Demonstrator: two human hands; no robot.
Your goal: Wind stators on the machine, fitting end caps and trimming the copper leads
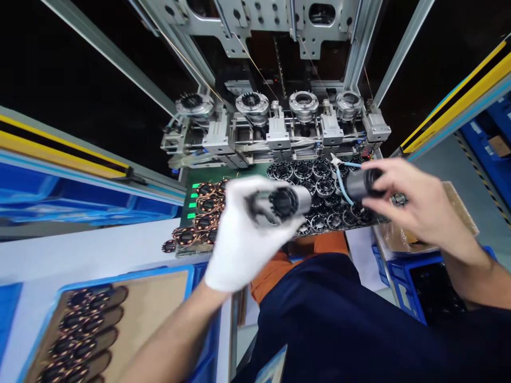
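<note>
My left hand, in a white glove, is closed around a stator core with a black slotted end and a grey metal side. To the right, my bare right hand grips a dark grey cylinder by its black end. The two held parts are apart, and both are somewhat blurred. Beneath them stand rows of unwound stator cores on the green bench. A pair of cutters with light blue handles lies on these cores beside the cylinder. Copper-wound stators cluster left of my gloved hand.
A winding machine with several round fixtures spans the back, with thin wires running down to it. Yellow-edged posts flank the bench. A blue tray with wound stators is at lower left. A cardboard box sits at right.
</note>
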